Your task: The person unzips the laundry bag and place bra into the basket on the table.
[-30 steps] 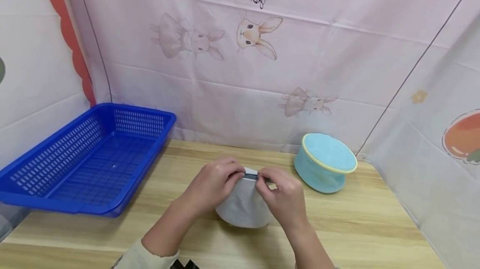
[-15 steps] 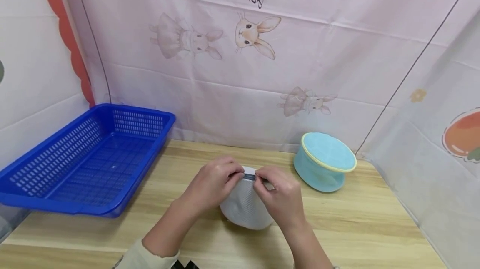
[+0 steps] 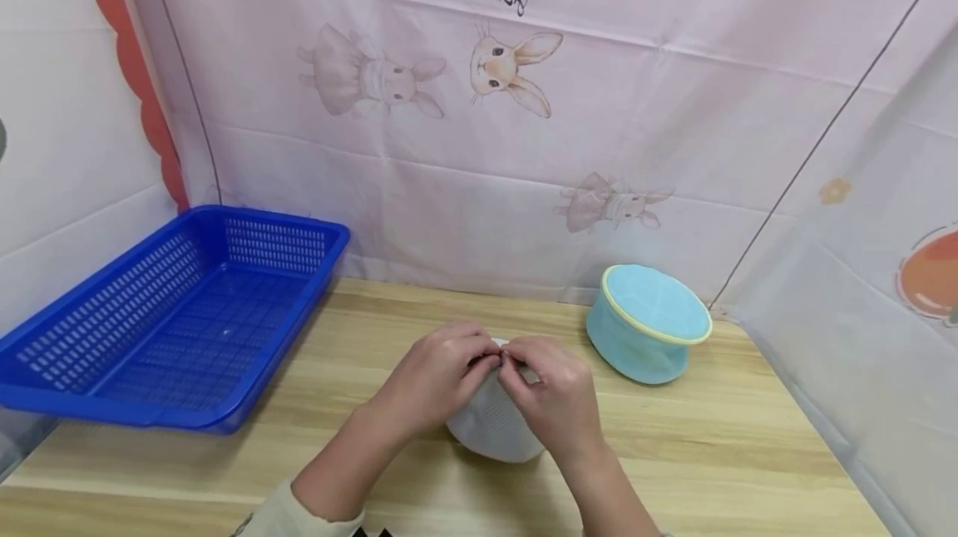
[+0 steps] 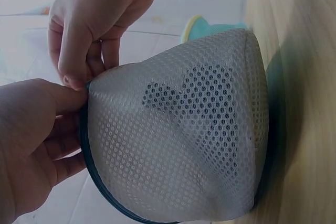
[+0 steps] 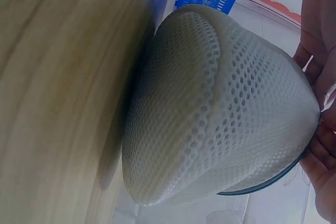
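A white mesh laundry bag (image 3: 496,425) with a dark zipper edge (image 4: 100,177) stands on the wooden table in front of the person. Something dark shows through its mesh in the left wrist view. My left hand (image 3: 440,375) pinches the bag's top edge at the zipper. Right beside it, my right hand (image 3: 555,391) pinches the same edge between thumb and index finger, the fingertips of both hands nearly meeting. The fingers cover the zipper pull. Seen from the right wrist, the mesh body (image 5: 220,108) bulges out below the hands.
A blue plastic basket (image 3: 329,271) stands on the left of the table. Toward the back right is a light-blue round fabric bag (image 3: 636,350) with yellow piping. A printed pink cloth (image 3: 464,204) hangs behind the table.
The hands have come together along the zipper, the right one moving left, so the stretch of dark zipper between them is now covered. The bag's lower part has shifted slightly right.
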Action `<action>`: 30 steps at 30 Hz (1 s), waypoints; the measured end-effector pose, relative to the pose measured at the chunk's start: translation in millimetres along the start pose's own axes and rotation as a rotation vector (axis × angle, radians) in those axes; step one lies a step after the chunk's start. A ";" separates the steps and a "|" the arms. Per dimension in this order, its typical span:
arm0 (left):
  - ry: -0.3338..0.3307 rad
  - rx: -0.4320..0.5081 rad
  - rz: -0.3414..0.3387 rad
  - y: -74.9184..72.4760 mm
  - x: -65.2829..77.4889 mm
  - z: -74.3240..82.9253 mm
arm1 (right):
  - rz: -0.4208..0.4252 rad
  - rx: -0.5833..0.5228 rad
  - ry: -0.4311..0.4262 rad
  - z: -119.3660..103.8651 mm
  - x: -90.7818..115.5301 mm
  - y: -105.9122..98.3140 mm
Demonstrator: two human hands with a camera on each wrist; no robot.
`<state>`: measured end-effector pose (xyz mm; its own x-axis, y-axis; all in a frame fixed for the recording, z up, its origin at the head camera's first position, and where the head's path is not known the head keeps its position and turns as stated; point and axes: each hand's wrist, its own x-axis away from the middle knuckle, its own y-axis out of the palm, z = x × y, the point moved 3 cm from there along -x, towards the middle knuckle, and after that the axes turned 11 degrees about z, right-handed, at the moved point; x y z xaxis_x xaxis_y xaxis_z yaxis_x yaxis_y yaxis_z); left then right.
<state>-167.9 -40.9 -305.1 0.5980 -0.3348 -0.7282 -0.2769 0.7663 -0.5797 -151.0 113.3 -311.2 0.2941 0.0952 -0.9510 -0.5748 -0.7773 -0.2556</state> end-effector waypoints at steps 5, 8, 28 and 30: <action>0.011 0.005 0.018 -0.8 -0.7 -0.4 | 0.025 -0.019 -0.010 -0.7 -2.3 -1.1; 0.000 0.005 0.016 -1.9 -0.9 -1.2 | 0.013 -0.004 0.001 1.2 -2.2 -2.7; -0.063 -0.061 0.041 -11.3 -2.7 -11.6 | 0.037 0.031 0.079 9.2 -3.3 -10.0; -0.050 -0.077 0.036 -10.1 -2.3 -10.8 | 0.035 0.040 0.074 8.2 -2.5 -9.0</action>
<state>-174.6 -53.8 -301.5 0.6231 -0.2783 -0.7309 -0.3548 0.7322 -0.5813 -152.8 125.1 -308.1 0.3279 0.0208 -0.9445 -0.6154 -0.7538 -0.2302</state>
